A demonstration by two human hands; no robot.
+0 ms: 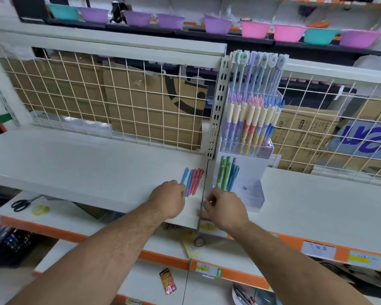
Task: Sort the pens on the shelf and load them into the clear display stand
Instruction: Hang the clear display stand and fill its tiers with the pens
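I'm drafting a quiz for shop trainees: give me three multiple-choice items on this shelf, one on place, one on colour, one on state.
1. Where do the loose pens lie? A. in a drawer B. on the shelf, left of the stand C. on the floor
2. What colours fill the stand's lowest tier? A. black, red B. yellow only C. green, blue
3. The loose pens are A. lying flat B. standing upright C. boxed
Key: B, they rest beside the stand; C, green pens and blue pens stand there; A, they lie side by side.
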